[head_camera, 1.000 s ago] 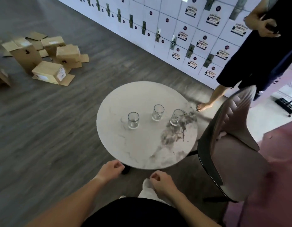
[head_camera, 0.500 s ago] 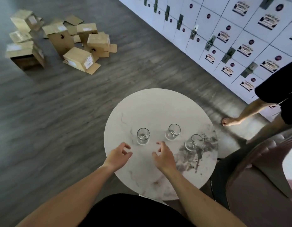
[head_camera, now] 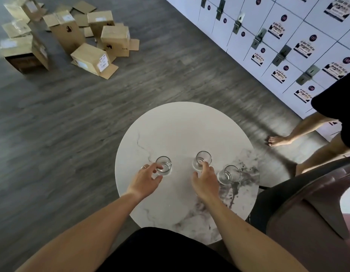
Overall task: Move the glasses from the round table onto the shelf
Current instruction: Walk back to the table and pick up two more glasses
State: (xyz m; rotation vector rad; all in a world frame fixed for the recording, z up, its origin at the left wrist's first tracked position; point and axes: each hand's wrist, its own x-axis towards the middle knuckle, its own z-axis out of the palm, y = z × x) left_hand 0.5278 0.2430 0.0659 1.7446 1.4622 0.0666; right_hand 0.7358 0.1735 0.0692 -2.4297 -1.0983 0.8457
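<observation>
Three clear, empty glasses stand upright in a row on the round white marble table. My left hand is at the near side of the left glass, fingers spread and touching its wall. My right hand has its fingertips against the near side of the middle glass, thumb apart from it. Neither hand is closed around its glass, and both glasses rest on the table. The right glass stands untouched just right of my right hand.
A dark-framed pink chair stands close to the table's right edge. Behind it a barefoot person stands in front of a wall of white lockers. Several cardboard boxes lie on the grey wood floor at far left.
Both hands have moved forward from the table's near edge, out over the table, and now touch the left and middle glasses. The view has shifted closer to the table and further down.
</observation>
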